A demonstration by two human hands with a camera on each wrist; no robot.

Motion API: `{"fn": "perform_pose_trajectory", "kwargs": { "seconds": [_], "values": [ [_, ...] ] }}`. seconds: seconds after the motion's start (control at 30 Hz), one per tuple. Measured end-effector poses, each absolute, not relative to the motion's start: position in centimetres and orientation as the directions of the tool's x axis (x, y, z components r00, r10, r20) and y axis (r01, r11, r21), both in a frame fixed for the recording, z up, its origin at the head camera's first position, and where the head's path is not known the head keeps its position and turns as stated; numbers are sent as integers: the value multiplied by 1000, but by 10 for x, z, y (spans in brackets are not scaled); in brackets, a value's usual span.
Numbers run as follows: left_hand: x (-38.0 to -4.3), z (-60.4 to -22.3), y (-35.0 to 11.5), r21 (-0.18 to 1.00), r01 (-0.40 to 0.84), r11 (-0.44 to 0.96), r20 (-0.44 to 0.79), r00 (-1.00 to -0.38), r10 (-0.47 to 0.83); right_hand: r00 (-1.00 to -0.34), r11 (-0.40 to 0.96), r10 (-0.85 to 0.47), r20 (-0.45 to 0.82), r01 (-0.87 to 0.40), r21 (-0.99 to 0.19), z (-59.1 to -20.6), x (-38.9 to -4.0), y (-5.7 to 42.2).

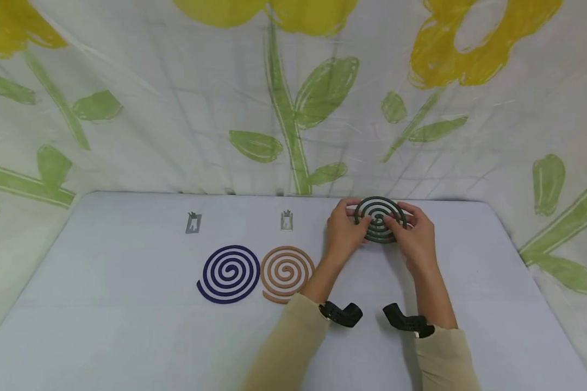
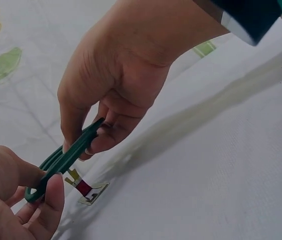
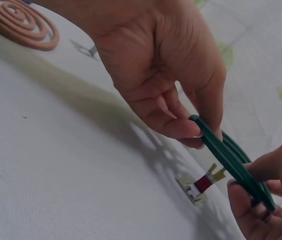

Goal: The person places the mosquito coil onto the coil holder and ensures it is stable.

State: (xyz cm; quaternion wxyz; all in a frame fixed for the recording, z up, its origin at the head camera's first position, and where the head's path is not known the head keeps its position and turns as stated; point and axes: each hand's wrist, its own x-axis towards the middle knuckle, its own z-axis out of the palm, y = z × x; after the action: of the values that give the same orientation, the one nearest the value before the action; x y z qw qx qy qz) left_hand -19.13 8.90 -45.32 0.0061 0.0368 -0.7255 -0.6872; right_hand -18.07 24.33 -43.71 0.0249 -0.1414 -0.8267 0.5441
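Note:
Both hands hold a dark green mosquito coil (image 1: 380, 240) above the right back of the table, its flat spiral tilted toward the head camera. My left hand (image 1: 344, 231) grips its left edge, thumb on the near face and fingers behind. On the opposite edge my right hand (image 1: 417, 236) pinches it the same way. The left wrist view has the coil (image 2: 63, 160) nearly edge-on. Beneath it a small metal stand (image 2: 91, 194) lies on the table with a raised, forked tab, reddish at the middle; the coil hides this stand in the head view.
A dark blue coil (image 1: 231, 270) and a brown coil (image 1: 287, 270) lie side by side at the table's middle, the brown one beside the left forearm. Behind them lie two more metal stands, one at left (image 1: 188, 225) and one at centre (image 1: 282, 222). A flower-printed curtain (image 1: 200, 108) hangs at the back edge.

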Motion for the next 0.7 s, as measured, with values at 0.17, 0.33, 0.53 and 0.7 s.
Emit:
{"fn": "perform_pose_trajectory", "kwargs": {
  "seconds": [0.17,0.33,0.53,0.7],
  "values": [
    [-190,-456,92,995,-63,74,-58,-996,-67,-955,382,270,-119,220,-898,-438,-179,243],
    [-189,-456,92,996,-47,75,-41,-997,-68,-956,375,267,-121,219,-901,-438,-178,242],
    [-190,-456,89,997,-40,72,-34,-996,-83,-965,372,244,-100,189,-909,-441,-181,240],
    [-190,-455,89,996,-64,69,-59,-995,-75,-960,391,263,-96,197,-899,-440,-181,241]
  ]
}}
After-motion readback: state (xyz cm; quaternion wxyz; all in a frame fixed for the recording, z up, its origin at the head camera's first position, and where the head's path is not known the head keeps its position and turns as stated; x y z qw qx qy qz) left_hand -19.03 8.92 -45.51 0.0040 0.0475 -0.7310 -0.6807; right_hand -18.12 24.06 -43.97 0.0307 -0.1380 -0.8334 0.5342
